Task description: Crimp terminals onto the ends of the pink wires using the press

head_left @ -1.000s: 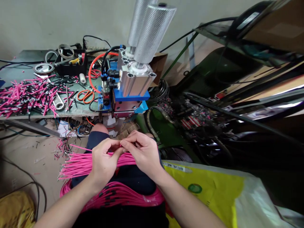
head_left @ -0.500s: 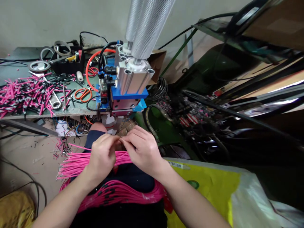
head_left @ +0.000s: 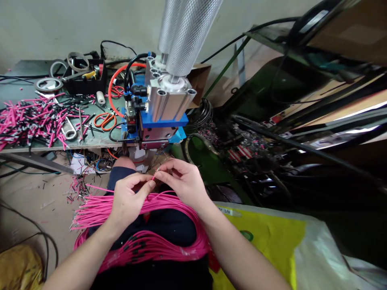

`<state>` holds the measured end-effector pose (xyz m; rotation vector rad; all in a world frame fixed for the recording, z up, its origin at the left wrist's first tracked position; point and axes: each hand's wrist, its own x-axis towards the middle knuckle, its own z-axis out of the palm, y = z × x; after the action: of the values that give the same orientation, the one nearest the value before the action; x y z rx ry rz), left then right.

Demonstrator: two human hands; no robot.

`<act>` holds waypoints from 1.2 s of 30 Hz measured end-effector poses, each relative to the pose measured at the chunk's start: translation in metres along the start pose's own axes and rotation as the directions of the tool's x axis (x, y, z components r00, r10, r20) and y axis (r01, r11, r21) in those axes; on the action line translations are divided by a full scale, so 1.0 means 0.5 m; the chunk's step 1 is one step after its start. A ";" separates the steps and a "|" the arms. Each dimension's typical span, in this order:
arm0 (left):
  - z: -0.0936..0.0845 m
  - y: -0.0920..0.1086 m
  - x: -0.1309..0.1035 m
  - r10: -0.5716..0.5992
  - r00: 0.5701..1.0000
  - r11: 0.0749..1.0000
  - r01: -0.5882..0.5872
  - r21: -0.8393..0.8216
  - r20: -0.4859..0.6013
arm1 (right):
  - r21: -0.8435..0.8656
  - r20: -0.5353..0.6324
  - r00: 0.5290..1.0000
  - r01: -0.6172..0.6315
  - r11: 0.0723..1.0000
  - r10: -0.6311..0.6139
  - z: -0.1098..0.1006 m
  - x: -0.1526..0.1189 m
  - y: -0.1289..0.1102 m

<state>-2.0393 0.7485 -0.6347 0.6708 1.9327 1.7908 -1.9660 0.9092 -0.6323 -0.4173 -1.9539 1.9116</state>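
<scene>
Between the fingertips of both hands runs the end of a pink cable (head_left: 154, 176). My left hand (head_left: 128, 199) pinches it from the left, thumb against forefinger. From the other side my right hand (head_left: 183, 181) closes thumb and fingers on its tip, where a small pale bit shows. Across my lap, below both hands, a bundle of pink cables (head_left: 96, 209) bends round in a U at the right. Its upper ends fan out to the left with bare metal tips, and black sleeves (head_left: 136, 245) sit on the lower strands.
A press with silver cylinders (head_left: 169, 100) stands at the bench edge ahead. Cut pink and black cable pieces (head_left: 33, 121), orange scissors (head_left: 105, 121) and a black tool box (head_left: 86, 82) are on the bench (head_left: 27, 86). A yellow bag (head_left: 266, 241) lies at my right.
Both hands have opened out slightly around the pinch, and the pink cable end now shows between the fingertips. The bundle on my lap stays about where it was.
</scene>
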 end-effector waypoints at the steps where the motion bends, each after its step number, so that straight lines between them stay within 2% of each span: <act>1: 0.000 0.002 0.000 0.002 1.000 1.000 -0.002 0.000 0.000 | 0.044 0.019 0.999 -0.031 0.999 0.030 -0.001 0.002 -0.001; 4: 0.000 0.006 0.001 0.010 1.000 1.000 -0.010 0.003 -0.017 | 0.136 0.072 0.994 -0.088 0.987 0.079 -0.003 0.007 -0.004; 13: 0.006 0.015 0.009 -0.054 0.998 0.996 0.051 -0.077 -0.037 | 0.192 0.089 0.993 -0.095 0.977 0.079 0.001 0.012 0.003; 18: 0.014 0.019 0.020 -0.096 0.994 0.983 0.086 -0.160 -0.051 | 0.228 0.083 0.996 -0.054 0.972 0.036 0.008 0.019 0.014; 21: 0.020 0.016 0.032 -0.130 0.991 0.962 0.116 -0.245 -0.042 | 0.220 0.038 0.999 -0.024 0.975 0.016 0.017 0.026 0.011; 25: 0.027 0.010 0.052 -0.132 0.991 0.956 0.118 -0.270 -0.035 | 0.357 -0.066 0.986 -0.119 0.926 0.152 0.032 0.039 -0.004; 28: 0.033 0.008 0.065 -0.124 0.992 0.955 0.116 -0.272 -0.013 | 0.414 -0.090 0.969 -0.172 0.894 0.229 0.036 0.053 -0.014; 36: 0.060 0.009 0.096 -0.127 0.991 0.916 0.104 -0.388 -0.033 | 0.486 -0.110 0.963 -0.163 0.858 0.245 0.028 0.080 -0.021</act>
<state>-2.0593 0.8016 -0.6316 0.3642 1.5454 2.0504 -2.0075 0.9149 -0.6198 -0.6357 -1.3106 2.3144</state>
